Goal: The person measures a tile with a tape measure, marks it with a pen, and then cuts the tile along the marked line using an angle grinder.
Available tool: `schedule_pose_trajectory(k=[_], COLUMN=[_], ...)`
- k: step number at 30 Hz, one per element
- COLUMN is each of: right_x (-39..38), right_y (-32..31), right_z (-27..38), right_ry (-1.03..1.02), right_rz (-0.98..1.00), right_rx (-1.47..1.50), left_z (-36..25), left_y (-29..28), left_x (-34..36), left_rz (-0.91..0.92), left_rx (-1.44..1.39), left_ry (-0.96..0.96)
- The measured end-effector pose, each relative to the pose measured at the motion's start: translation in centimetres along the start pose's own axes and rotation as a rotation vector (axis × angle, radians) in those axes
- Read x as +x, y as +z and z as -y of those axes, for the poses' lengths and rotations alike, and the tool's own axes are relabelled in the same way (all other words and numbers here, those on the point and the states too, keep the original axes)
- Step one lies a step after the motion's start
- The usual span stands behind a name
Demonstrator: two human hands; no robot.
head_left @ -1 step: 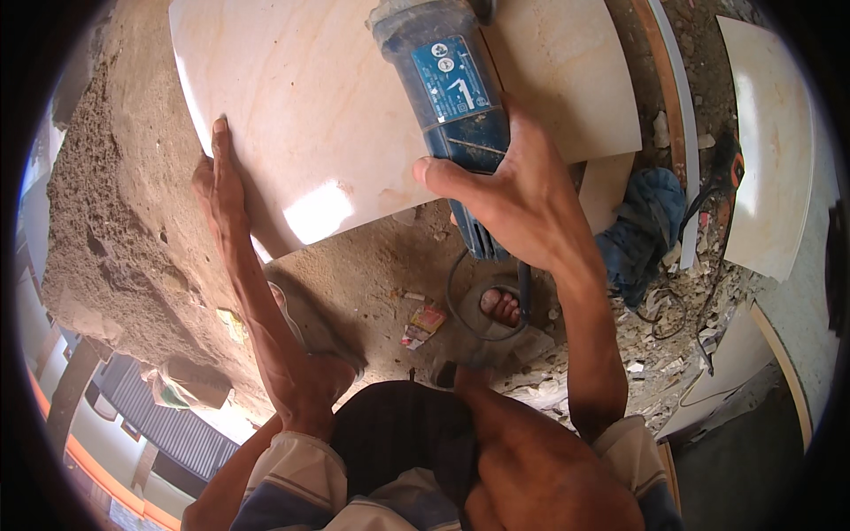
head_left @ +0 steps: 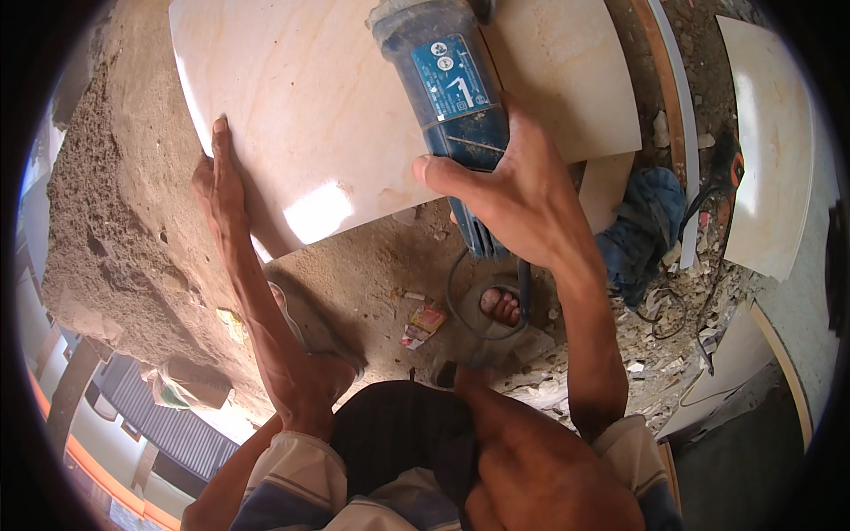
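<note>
My right hand (head_left: 531, 190) is wrapped round the rear body of a dusty blue angle grinder (head_left: 456, 84), its thumb across the casing. The grinder lies over a large cream tile (head_left: 292, 97) with a glossy, faintly veined face. The front of the tool runs to the upper edge of the view, and no disc shows. A dark cord (head_left: 453, 305) loops down from its back end. At the tile's left edge my left hand (head_left: 219, 181) holds on, thumb stretched over the top face and the other fingers curled at the edge.
Sandy ground (head_left: 372, 274) surrounds my sandalled feet. A crumpled blue cloth (head_left: 646, 230) lies right of the tile, beside long strips (head_left: 677, 115) and broken chips (head_left: 682, 310). More tiles (head_left: 770, 150) stand far right. A red-and-yellow wrapper (head_left: 423, 326) lies between my feet. Sand (head_left: 97, 203) is heaped left.
</note>
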State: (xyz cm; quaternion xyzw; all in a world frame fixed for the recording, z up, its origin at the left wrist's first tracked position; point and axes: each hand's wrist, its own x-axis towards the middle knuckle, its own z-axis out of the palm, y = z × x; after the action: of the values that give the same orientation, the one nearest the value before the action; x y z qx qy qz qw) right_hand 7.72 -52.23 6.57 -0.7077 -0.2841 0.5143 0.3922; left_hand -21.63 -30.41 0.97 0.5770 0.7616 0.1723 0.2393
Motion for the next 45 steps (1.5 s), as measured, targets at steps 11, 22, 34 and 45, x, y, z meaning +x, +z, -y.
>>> schedule_pose_trajectory(k=[11,22,34,45], right_x=[-0.4,-1.7,-2.3,-2.9], right_y=[0.0,0.0,-0.1,-0.1], right_z=[0.1,-0.3,-0.6,-0.5], right_ry=[0.033,0.022,0.043,0.076], right_rz=[-0.010,-0.011,-0.013,0.001], right_rx=[0.083,0.084,0.074,0.135], left_z=[-0.5,-0.1,-0.5,-0.5], left_y=[0.4,0.3,0.1,0.0], left_x=[0.0,0.5,0.4,0.6], left_rz=[-0.001,0.010,0.005,0.024], left_rx=[-0.011,-0.040,-0.017,-0.015], left_ry=[0.041,0.066,0.062,0.074])
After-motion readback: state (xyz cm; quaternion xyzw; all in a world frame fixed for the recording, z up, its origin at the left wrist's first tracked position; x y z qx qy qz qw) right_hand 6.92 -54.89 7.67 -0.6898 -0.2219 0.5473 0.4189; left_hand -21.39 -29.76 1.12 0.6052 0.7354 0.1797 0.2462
